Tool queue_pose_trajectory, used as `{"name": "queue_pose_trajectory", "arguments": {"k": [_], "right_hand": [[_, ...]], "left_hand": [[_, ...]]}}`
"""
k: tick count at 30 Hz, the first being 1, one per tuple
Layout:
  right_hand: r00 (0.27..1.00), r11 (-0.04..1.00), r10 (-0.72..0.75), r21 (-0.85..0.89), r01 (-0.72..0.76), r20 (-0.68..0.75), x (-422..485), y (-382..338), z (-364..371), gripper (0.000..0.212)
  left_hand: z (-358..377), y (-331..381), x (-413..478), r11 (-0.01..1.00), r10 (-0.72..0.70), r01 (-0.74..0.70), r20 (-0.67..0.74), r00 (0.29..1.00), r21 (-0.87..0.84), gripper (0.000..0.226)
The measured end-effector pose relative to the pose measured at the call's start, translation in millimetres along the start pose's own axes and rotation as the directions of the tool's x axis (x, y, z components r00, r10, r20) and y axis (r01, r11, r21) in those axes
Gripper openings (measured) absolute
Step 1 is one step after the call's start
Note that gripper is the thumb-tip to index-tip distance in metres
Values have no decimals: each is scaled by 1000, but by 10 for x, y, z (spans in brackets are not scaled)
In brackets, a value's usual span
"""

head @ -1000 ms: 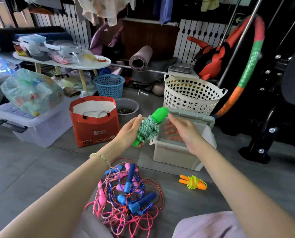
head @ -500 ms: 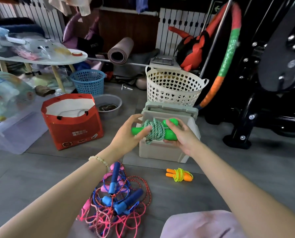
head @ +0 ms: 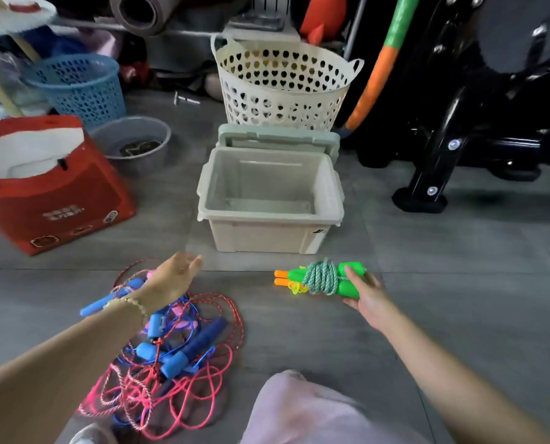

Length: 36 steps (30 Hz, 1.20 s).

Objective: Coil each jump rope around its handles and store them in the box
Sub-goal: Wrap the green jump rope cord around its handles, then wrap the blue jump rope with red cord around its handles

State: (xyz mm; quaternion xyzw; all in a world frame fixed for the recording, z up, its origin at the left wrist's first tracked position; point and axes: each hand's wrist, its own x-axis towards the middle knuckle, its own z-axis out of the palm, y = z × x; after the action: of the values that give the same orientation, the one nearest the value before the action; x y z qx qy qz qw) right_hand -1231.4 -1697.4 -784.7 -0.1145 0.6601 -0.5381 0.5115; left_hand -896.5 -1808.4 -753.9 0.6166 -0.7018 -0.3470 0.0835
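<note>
Trainee: Where is the green-handled jump rope (head: pixel 321 278)?

Coach: In the right hand (head: pixel 368 294), fingers curled round one end of the paired handles, cord wound tight round their middle. It sits low by the floor, over the coiled orange-handled rope (head: pixel 283 277); I cannot tell if they touch. Both are just in front of the box (head: pixel 267 233).

Trainee: Not inside?

Coach: No. The box looks empty, its lid (head: pixel 276 137) behind it. I'd guess finished bundles get gathered beside it first.

Trainee: And the left hand (head: pixel 171 277)?

Coach: Fingers loose, gripping nothing, above the blue and pink tangle (head: pixel 171 363), probably placed to pick the next rope.
</note>
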Motion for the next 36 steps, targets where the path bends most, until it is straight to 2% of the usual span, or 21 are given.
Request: {"name": "queue_pose_trajectory", "arguments": {"k": [4,9,11,16,20,26,28,31,33,36], "right_hand": [[989,990,142,5,-142,-40,296,678,-152,15],[983,973,178,141,-181,33,705,1044,-7,7],[984,977,172,118,-177,51,844,1122,41,8],[996,980,89,-178,-93,-33,1011,1371,-32,12],[996,958,18,-284,-41,-82,1039,1396,-85,22],[992,839,-39,-543,-32,-118,895,1141,-88,46],[996,793,-67,-609,19,-56,821,921,31,53],[982,741,-81,-648,176,173,655,484,410,54],[936,602,-86,-731,321,340,521,192,749,58],[844,382,-68,-768,515,532,303,-136,1337,61]], "left_hand": [[488,-403,69,986,-163,165,75,984,-18,28],[807,-558,129,977,-213,213,51,976,13,29],[881,-596,174,974,-222,221,37,974,42,31],[1010,-592,230,976,-200,191,79,977,107,29],[1031,-628,245,978,-138,109,158,978,176,30],[909,-567,177,972,-135,107,125,983,208,37],[802,-587,146,973,-150,127,107,983,193,40],[602,-644,102,975,-130,114,77,988,193,42],[418,-676,70,966,-111,99,36,993,239,42],[128,-808,62,949,-106,103,-8,994,298,44]]}}
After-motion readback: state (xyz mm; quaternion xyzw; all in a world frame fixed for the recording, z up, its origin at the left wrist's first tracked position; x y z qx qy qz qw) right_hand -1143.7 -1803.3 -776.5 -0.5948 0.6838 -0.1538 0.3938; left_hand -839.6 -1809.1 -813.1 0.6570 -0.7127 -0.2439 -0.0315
